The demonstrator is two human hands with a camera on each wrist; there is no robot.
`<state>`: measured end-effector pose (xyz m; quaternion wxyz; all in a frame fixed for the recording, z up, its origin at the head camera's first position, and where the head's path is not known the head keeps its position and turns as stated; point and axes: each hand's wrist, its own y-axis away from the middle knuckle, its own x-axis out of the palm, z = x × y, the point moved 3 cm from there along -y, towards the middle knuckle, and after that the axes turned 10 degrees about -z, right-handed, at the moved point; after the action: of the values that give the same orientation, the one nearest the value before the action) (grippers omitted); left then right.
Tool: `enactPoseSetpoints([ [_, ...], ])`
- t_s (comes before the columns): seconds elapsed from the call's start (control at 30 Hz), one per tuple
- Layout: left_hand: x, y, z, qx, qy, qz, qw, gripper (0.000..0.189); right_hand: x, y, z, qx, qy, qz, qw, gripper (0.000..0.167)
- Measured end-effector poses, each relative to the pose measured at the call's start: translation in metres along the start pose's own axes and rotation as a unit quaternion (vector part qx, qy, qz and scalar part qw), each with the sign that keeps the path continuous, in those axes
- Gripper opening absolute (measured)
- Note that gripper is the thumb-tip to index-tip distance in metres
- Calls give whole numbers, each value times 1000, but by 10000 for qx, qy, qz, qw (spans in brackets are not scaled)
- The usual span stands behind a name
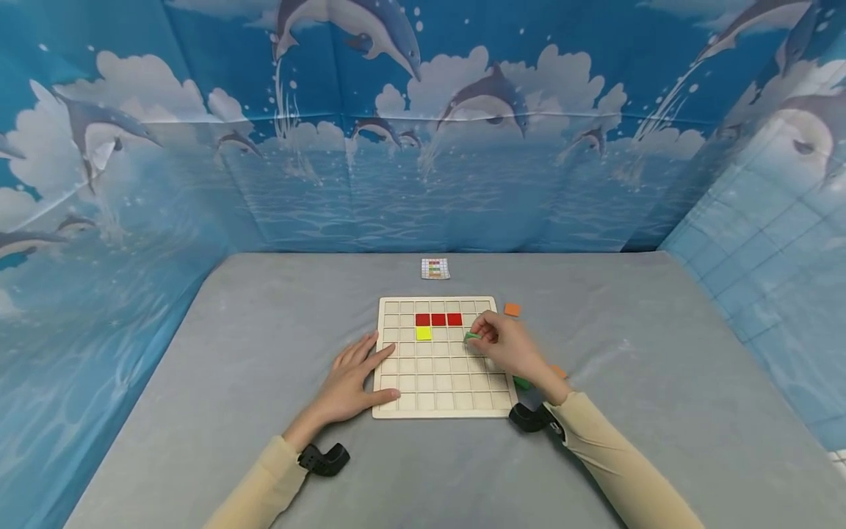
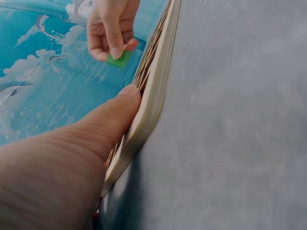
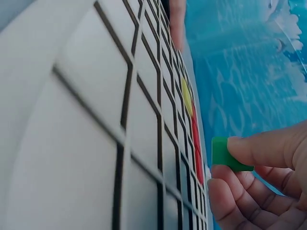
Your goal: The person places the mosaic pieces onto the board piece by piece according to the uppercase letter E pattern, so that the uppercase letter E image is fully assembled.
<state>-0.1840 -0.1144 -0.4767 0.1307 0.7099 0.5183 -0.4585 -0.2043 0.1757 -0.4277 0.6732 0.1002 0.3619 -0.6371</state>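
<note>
Matte grey cloth (image 1: 198, 382) lies under a square wooden board (image 1: 443, 414), pale, round-cornered, ridged into cells. The left hand (image 1: 350, 378) rests on its edge, fingers spread. Three flat red tiles (image 1: 439, 319) and a yellow tile (image 1: 424, 333) sit left of the fingertips of the right hand (image 1: 512, 349), which pinches the green tile (image 3: 221, 153) between thumb and fingers above the board: smooth, square, crisp-edged.

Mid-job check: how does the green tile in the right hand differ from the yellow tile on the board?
Support: the green tile is pinched in the right hand, while the yellow tile sits in a cell of the board.
Pose: the green tile is tilted, whereas the yellow tile lies flat.
Colour: one is green, the other yellow.
Shared: both are small, plain, single-coloured pieces.
</note>
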Motion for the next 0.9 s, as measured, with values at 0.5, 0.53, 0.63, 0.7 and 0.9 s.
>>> enactPoseSetpoints([
  [0.5,-6,2,2,-108,-9,58,9999,78,44,-16,23,-126,-317,702,9969,9],
  [0.53,-7,2,2,-119,-25,67,9999,78,46,-17,23,-95,-315,738,9967,8],
  [0.63,-6,0,1,-98,-36,107,9999,78,49,-19,24,-72,-264,742,9969,8],
  [0.7,-4,-1,0,-83,-39,155,9998,78,50,-21,24,-68,-271,728,9970,8],
  [0.9,-3,-2,1,-141,-115,175,9997,79,59,-28,26,-120,-278,840,9960,6],
])
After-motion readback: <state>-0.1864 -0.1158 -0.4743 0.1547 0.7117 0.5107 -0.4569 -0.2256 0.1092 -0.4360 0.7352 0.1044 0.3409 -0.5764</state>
